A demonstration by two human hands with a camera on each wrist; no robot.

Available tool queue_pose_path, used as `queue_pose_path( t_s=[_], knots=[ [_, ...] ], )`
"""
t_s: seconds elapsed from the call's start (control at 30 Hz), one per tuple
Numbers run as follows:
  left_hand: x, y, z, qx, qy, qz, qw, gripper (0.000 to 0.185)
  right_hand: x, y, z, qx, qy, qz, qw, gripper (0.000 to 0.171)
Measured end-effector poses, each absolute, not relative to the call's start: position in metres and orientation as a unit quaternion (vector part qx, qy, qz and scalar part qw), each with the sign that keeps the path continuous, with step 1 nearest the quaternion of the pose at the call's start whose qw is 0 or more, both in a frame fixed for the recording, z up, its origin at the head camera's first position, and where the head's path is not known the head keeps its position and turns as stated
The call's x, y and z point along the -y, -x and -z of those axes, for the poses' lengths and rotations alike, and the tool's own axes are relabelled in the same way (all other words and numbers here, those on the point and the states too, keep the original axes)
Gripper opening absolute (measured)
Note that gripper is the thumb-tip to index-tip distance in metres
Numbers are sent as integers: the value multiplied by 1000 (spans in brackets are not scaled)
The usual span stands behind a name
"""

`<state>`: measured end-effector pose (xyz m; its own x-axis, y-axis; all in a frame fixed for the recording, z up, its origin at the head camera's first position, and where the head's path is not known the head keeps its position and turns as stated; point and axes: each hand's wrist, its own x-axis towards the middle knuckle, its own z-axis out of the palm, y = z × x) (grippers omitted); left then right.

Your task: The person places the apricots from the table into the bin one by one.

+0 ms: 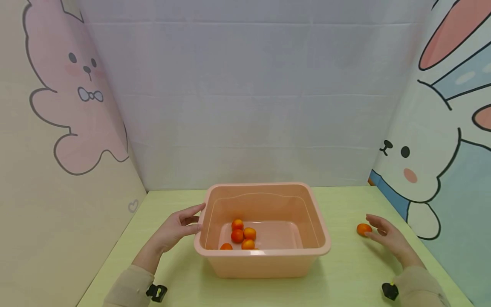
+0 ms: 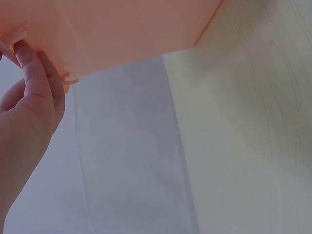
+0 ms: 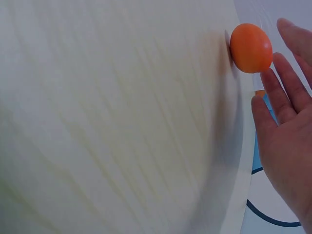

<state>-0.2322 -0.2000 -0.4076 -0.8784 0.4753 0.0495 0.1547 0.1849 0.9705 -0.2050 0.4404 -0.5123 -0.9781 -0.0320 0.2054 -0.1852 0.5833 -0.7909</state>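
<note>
A pink plastic basin (image 1: 262,263) stands on the table in the head view, with several small red and orange cherry tomatoes (image 1: 237,236) inside, gathered left of its middle. At its left rim, my left hand (image 1: 174,228) touches the edge with thumb and index finger apart. In the left wrist view, the fingers (image 2: 36,80) reach up to the underside of that rim. To the right of the basin lies a single orange cherry tomato (image 1: 363,230). My right hand (image 1: 391,241) is beside it with spread fingers; in the right wrist view its fingertips are right at the tomato (image 3: 251,48).
The pale yellow-green table (image 1: 341,273) reaches back to a white cloth wall (image 1: 245,102). Side walls printed with a pink bear (image 1: 73,106) and a white rabbit (image 1: 422,157) stand to left and right. The basin's front wall hides part of its floor.
</note>
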Motion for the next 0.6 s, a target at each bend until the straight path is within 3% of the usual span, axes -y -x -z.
queue_pose_path(
  t_s=[0.3,0.6],
  knots=[
    [200,233,409,-750,-210,-612,137,69,-444,208,520,889,-55,-448,74,59],
    [200,233,409,-747,-208,-616,138,69,-444,212,523,903,-27,-428,20,63]
  ],
)
